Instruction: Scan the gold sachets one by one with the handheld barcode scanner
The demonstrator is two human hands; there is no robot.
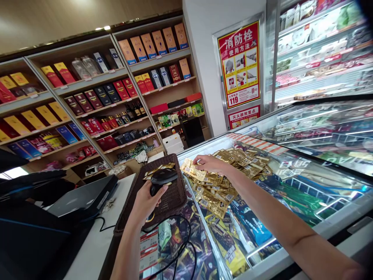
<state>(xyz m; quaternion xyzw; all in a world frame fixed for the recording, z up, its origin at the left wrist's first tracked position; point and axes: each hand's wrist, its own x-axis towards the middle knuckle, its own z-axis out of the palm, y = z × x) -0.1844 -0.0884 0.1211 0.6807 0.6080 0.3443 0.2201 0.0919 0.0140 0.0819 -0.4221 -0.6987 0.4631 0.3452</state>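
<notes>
My left hand (pixel 150 198) is wrapped round the handle of a black barcode scanner (pixel 163 176), held above a dark brown wicker basket (pixel 171 200). A few gold packets (pixel 157 169) lie in the basket, partly behind the scanner. My right hand (pixel 210 164) pinches a gold foil packet (pixel 192 170) at the left edge of a heap of similar packets (pixel 217 194). The heap rests on the glass top of a chest freezer. From below the basket, a black cable (pixel 189 233) loops over the glass.
Under the freezer glass (pixel 291 202) lie colourful packages and wire racks. At left, a white counter (pixel 84 249) bears a dark flat machine (pixel 84 196). Shelves with boxes (pixel 110 93) line the back wall. A red sign (pixel 240 66) hangs beside a lit display cooler (pixel 320 50).
</notes>
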